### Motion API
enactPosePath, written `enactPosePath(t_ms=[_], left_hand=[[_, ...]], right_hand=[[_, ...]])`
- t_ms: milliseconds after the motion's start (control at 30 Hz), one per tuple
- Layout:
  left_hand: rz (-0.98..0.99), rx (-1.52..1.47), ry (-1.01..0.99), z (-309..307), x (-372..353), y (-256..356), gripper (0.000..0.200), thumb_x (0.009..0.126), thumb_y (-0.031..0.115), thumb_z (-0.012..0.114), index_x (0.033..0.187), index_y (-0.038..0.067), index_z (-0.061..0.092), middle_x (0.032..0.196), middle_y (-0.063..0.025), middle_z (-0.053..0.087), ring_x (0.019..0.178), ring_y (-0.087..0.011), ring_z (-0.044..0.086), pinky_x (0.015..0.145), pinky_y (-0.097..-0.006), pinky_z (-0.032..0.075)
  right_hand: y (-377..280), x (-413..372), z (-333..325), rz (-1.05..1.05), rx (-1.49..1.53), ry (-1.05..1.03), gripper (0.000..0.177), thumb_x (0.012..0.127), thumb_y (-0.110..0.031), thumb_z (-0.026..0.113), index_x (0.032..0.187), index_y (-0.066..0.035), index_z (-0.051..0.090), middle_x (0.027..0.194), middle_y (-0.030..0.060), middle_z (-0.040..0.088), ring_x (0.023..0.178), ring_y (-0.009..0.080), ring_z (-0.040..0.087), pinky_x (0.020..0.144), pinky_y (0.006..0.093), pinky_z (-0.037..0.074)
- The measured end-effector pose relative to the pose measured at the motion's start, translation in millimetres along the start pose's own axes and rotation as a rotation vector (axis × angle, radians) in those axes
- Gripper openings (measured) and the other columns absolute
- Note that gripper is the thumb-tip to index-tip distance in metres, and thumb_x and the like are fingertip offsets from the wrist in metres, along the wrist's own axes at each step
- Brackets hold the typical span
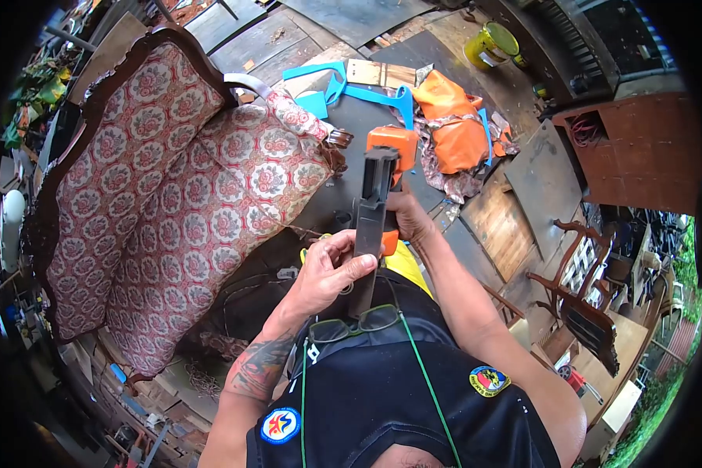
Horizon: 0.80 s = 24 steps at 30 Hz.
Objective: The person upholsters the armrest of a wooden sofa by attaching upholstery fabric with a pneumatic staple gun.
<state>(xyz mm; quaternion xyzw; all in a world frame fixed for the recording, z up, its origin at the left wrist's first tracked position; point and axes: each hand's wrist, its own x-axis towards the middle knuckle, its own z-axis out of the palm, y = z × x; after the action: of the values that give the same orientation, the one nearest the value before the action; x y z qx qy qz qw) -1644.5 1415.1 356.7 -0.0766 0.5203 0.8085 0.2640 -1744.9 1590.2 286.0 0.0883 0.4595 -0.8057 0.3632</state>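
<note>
Upright in front of my chest is an orange-and-black tool that looks like a staple gun, with a long dark bar facing me. My left hand is closed round the lower part of that bar, thumb pressed along its face. Behind it, my right hand grips the tool near its orange body; those fingers are mostly hidden. Left of my hands stands a sofa with red-and-cream floral upholstery and a dark carved wooden frame. Eyeglasses hang on a green cord at my chest.
Beyond the tool lie blue strap-like pieces and an orange bag on patterned cloth. A yellow bucket stands at the back right. Wooden boards cover the floor. A carved chair frame is at the right, near a reddish-brown cabinet.
</note>
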Motion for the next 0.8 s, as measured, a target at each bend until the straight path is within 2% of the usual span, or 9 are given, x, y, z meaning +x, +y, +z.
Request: enactPosePath(t_ms=[67,133,233,333,367,400,567,700,800], left_hand=[[0.098,0.007,0.066,2,1,-4,0.033,0.094,0.024,0.069,0.114,-0.002,0.065,0.099,-0.0033,0.067,0.092,-0.0086,0.059,0.085,-0.0261,0.047],[0.112,0.02,0.072,3,1,-10,0.033,0.098,0.028,0.063,0.111,-0.003,0.066,0.097,-0.0046,0.067,0.092,-0.0104,0.06,0.086,-0.0274,0.048],[0.124,-0.043,0.077,2,1,-15,0.045,0.101,0.038,0.055,0.109,-0.005,0.066,0.097,-0.0077,0.068,0.093,-0.0146,0.064,0.087,-0.0304,0.05],[0.091,-0.098,0.075,-1,1,-13,0.047,0.101,0.04,0.055,0.107,-0.005,0.066,0.099,-0.0087,0.068,0.093,-0.0157,0.065,0.085,-0.0312,0.052],[0.084,-0.07,0.106,1,2,-10,0.051,0.101,0.044,0.054,0.103,-0.005,0.067,0.097,-0.0098,0.068,0.088,-0.0168,0.067,0.082,-0.0309,0.052],[0.081,-0.067,0.104,0,3,-10,0.051,0.101,0.044,0.054,0.103,-0.005,0.067,0.097,-0.0098,0.068,0.088,-0.0168,0.067,0.082,-0.0309,0.052],[-0.011,-0.136,0.117,-5,8,-17,0.064,0.1,0.056,0.047,0.096,-0.004,0.069,0.087,-0.0108,0.07,0.081,-0.0164,0.068,0.081,-0.0296,0.052],[-0.023,-0.149,0.116,-3,14,-11,0.065,0.1,0.056,0.045,0.096,-0.004,0.069,0.087,-0.0114,0.071,0.082,-0.0166,0.068,0.081,-0.0303,0.052],[-0.015,-0.045,0.062,-11,26,-19,0.076,0.099,0.065,0.038,0.116,-0.005,0.062,0.095,-0.0109,0.07,0.084,-0.0172,0.068,0.078,-0.0308,0.054]], right_hand=[[-6,-5,12,-0.099,0.035,-0.024,0.023,0.073,0.001,0.062,0.094,-0.002,0.057,0.069,0.0072,0.061,0.054,0.0153,0.061,0.052,0.0295,0.051],[-11,-11,17,-0.098,0.023,-0.004,0.02,0.073,0.001,0.063,0.092,-0.001,0.057,0.068,0.0071,0.061,0.054,0.0148,0.06,0.051,0.0291,0.05],[-14,-17,14,-0.024,-0.106,-0.057,0.017,0.074,-0.002,0.068,0.088,0.001,0.059,0.064,0.0077,0.06,0.053,0.0152,0.06,0.052,0.0285,0.048],[-9,-19,6,-0.009,-0.219,-0.008,0.014,0.074,-0.005,0.07,0.079,0.001,0.06,0.062,0.0077,0.06,0.053,0.0156,0.061,0.053,0.0299,0.05],[-8,-20,5,0.0,-0.234,0.001,0.019,0.073,-0.003,0.069,0.089,0.002,0.061,0.065,0.0067,0.06,0.053,0.014,0.059,0.052,0.0286,0.046],[-10,-22,6,-0.002,-0.231,0.003,0.019,0.073,-0.003,0.069,0.089,0.002,0.061,0.065,0.0067,0.06,0.053,0.014,0.059,0.052,0.0286,0.046],[-15,-29,8,0.023,-0.291,0.082,0.013,0.072,-0.006,0.071,0.078,0.003,0.064,0.063,0.0086,0.062,0.053,0.0154,0.061,0.053,0.0294,0.047],[-15,-29,8,0.017,-0.294,0.103,0.013,0.071,-0.007,0.069,0.076,0.004,0.064,0.064,0.0088,0.062,0.053,0.016,0.061,0.053,0.0296,0.048],[-12,-24,-1,0.021,-0.235,0.129,0.014,0.07,-0.007,0.066,0.079,0.004,0.063,0.063,0.0092,0.06,0.053,0.0181,0.06,0.052,0.0315,0.05]])
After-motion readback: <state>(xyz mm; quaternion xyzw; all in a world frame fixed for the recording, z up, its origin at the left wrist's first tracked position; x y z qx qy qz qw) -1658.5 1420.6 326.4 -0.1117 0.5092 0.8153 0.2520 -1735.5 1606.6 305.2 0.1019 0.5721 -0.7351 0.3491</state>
